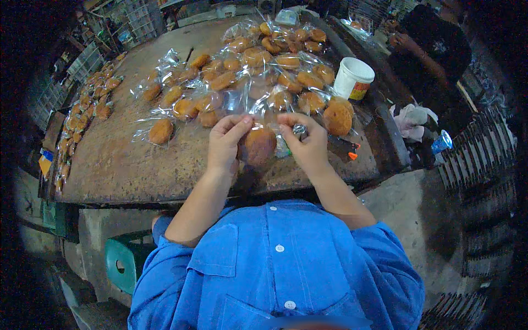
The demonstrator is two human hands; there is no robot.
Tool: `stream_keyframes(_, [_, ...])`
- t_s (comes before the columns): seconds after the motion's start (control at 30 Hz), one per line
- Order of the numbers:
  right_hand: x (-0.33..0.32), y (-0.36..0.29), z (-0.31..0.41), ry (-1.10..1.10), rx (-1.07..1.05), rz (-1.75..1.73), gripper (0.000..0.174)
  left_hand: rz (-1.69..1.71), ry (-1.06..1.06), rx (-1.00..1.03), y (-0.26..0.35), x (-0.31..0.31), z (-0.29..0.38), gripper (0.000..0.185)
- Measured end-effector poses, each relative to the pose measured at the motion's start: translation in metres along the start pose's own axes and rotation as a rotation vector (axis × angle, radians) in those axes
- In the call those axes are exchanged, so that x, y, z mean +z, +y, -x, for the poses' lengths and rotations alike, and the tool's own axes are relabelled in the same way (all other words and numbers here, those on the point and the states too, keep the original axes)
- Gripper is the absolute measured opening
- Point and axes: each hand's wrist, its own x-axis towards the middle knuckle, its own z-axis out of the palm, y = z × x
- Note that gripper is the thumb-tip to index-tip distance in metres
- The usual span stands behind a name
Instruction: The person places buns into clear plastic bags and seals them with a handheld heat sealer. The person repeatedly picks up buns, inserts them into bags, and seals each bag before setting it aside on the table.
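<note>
My left hand [228,138] and my right hand [304,140] are raised over the near part of a worn table [123,173]. Thumb and forefinger of each pinch the upper edge of a clear plastic bag [259,110]. A round brown bun [259,145] hangs between the hands, apparently in that bag. A shiny silvery thing [300,130] shows at my right palm; what it is I cannot tell. Just beyond my hands lies a heap of buns in clear bags [222,81]. One bagged bun [161,131] rests apart, left of my left hand.
A white plastic tub [354,78] stands right of the heap. Small orange-tipped items [352,156] lie near the right edge. More bagged pieces [88,105] line the left edge. A green plastic chair [121,264] is below left. Another person [433,45] is at the upper right.
</note>
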Motion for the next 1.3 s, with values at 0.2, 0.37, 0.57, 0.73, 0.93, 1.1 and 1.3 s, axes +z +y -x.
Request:
stream_keyframes(0.2, [0.009, -0.018, 0.002, -0.026, -0.122, 0.052, 0.029, -0.400, -0.267, 0.461, 0.007, 0.002, 0.002, 0.019])
stream_keyframes(0.37, [0.009, -0.024, 0.003, -0.211, 0.579, -0.748, 0.023, -0.547, -0.006, 0.607, 0.012, 0.006, 0.000, 0.068])
stream_keyframes(0.57, [0.004, -0.014, 0.003, -0.164, 0.659, -0.671, 0.025, -0.391, -0.183, 0.382, -0.001, 0.009, 0.008, 0.076])
stream_keyframes(0.73, [0.005, -0.010, 0.003, -0.009, 0.318, -0.448, 0.020, -0.191, -0.283, -0.104, 0.005, -0.002, 0.004, 0.056])
stream_keyframes(0.93, [-0.002, -0.014, -0.006, 0.164, 0.383, -0.498, 0.024, -0.072, -0.351, -0.043, 0.005, 0.001, 0.012, 0.080])
stream_keyframes(1.1, [-0.008, -0.011, 0.001, -0.044, 0.517, -0.363, 0.021, 0.074, -0.277, 0.009, 0.010, -0.001, 0.007, 0.060])
stream_keyframes(1.3, [-0.003, -0.003, 0.001, 0.018, 0.492, -0.542, 0.016, 0.113, -0.139, -0.116, 0.012, 0.005, 0.010, 0.028])
